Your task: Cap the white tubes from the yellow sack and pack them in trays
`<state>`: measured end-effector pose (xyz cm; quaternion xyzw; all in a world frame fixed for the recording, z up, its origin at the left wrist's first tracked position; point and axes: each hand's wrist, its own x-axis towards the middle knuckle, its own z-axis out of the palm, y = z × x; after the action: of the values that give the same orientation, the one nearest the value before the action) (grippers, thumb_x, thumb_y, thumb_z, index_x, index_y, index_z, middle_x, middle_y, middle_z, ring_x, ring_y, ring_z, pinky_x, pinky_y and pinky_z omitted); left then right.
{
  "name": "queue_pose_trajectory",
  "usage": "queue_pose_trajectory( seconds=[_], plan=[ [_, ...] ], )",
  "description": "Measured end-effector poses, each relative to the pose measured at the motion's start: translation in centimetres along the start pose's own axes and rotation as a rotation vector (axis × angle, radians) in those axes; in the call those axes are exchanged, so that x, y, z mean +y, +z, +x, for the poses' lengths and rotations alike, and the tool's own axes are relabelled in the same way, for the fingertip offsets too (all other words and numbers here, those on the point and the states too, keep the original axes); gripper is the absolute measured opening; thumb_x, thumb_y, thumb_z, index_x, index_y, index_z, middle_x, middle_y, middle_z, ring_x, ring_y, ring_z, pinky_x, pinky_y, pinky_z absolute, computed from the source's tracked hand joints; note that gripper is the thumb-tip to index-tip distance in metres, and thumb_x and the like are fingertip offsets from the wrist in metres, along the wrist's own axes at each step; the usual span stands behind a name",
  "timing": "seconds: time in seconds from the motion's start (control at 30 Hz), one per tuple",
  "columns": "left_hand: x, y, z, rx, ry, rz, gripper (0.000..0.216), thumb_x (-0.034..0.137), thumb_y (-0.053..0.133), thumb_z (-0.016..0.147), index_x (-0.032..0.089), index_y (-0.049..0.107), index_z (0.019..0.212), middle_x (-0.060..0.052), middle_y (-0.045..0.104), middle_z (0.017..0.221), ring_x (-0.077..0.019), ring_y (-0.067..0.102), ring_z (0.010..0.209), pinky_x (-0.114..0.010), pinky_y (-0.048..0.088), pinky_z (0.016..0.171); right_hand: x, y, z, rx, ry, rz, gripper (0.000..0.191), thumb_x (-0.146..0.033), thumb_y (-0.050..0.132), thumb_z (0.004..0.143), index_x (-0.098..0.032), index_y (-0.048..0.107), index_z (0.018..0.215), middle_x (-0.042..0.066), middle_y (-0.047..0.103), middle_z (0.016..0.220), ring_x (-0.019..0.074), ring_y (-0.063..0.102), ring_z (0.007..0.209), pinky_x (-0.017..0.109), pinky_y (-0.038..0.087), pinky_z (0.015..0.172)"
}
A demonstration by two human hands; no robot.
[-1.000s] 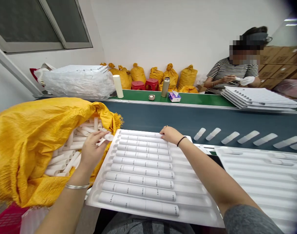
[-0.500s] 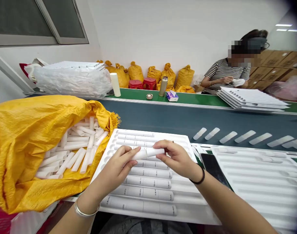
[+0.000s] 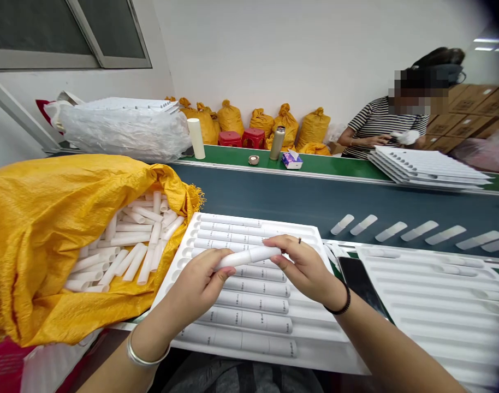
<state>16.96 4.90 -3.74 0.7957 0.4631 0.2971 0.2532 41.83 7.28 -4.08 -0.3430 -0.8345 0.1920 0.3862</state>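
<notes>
A white plastic tube (image 3: 245, 257) with a joint ring near its middle is held between my two hands, tilted slightly up to the right. My left hand (image 3: 201, 281) is closed around its left end, thumb on the near side. At the other end, the fingertips and thumb of my right hand (image 3: 302, 266) pinch the tube. Beneath both hands lies a white grooved tray (image 3: 313, 232). Several printed white tubes (image 3: 249, 319) lie in its grooves, partly covered by my hands.
To the left, a yellow woven sack (image 3: 61, 191) spills loose white tubes (image 3: 130, 240). A phone (image 3: 362, 284) lies between the tray and a second tray (image 3: 417, 305). Short tubes (image 3: 391, 231) line the blue-grey belt (image 3: 266, 191). Across it, a person (image 3: 380, 125) handles something white behind stacked trays (image 3: 429, 166).
The two tube pieces, at a slight angle before, are now in one straight line. My left hand has wrapped further round its end. The camera view has shifted slightly.
</notes>
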Motion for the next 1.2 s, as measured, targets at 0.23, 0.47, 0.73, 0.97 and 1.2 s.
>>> queue_pose_trajectory(
  seconds=[0.23, 0.47, 0.73, 0.97, 1.2],
  plan=[
    [-0.4, 1.0, -0.3, 0.131, 0.211, 0.187, 0.024, 0.019, 0.047, 0.091, 0.014, 0.054, 0.114, -0.009, 0.063, 0.094, -0.0198, 0.058, 0.088, -0.032, 0.048, 0.078, -0.4, 0.7, 0.1, -0.088, 0.379, 0.379, 0.028, -0.038, 0.05, 0.092, -0.017, 0.061, 0.107, 0.001, 0.059, 0.069, 0.0124, 0.058, 0.061, 0.024, 0.05, 0.055],
    [1.1, 1.9, -0.8, 0.102, 0.246, 0.201, 0.021, 0.016, 0.047, 0.09, 0.013, 0.054, 0.11, -0.01, 0.064, 0.09, -0.0197, 0.059, 0.082, -0.033, 0.05, 0.074, -1.9, 1.7, -1.1, -0.104, 0.36, 0.355, 0.026, -0.036, 0.049, 0.093, -0.019, 0.061, 0.109, 0.002, 0.06, 0.072, 0.0127, 0.058, 0.063, 0.024, 0.05, 0.058],
    [-7.3, -2.2, -0.8, 0.124, -0.274, 0.519, 0.054, 0.039, 0.041, 0.091, 0.008, 0.037, 0.135, -0.022, 0.051, 0.13, -0.031, 0.048, 0.122, -0.044, 0.041, 0.098, 7.3, -2.1, -0.9, -0.066, 0.728, -0.588, 0.032, -0.036, 0.053, 0.088, -0.016, 0.063, 0.11, 0.011, 0.064, 0.1, 0.0233, 0.059, 0.095, 0.033, 0.045, 0.085],
    [-16.8, -7.1, -2.8, -0.125, -0.9, 0.672, 0.026, 0.032, 0.052, 0.075, 0.01, 0.064, 0.072, -0.022, 0.065, 0.072, -0.0359, 0.064, 0.071, -0.044, 0.047, 0.064, 16.8, -8.0, -2.2, -0.139, 1.174, -0.667, 0.028, -0.028, 0.062, 0.078, -0.002, 0.069, 0.087, 0.022, 0.067, 0.086, 0.0287, 0.064, 0.08, 0.032, 0.046, 0.067],
    [-14.2, -6.8, -3.8, 0.062, -0.82, 0.664, 0.035, 0.04, 0.045, 0.08, 0.011, 0.061, 0.093, -0.02, 0.066, 0.094, -0.0361, 0.062, 0.087, -0.047, 0.047, 0.075, 13.1, -7.6, -0.6, -0.315, 1.019, -0.627, 0.033, -0.036, 0.051, 0.085, -0.01, 0.072, 0.083, 0.016, 0.069, 0.078, 0.0269, 0.064, 0.074, 0.033, 0.045, 0.067]
  ],
)
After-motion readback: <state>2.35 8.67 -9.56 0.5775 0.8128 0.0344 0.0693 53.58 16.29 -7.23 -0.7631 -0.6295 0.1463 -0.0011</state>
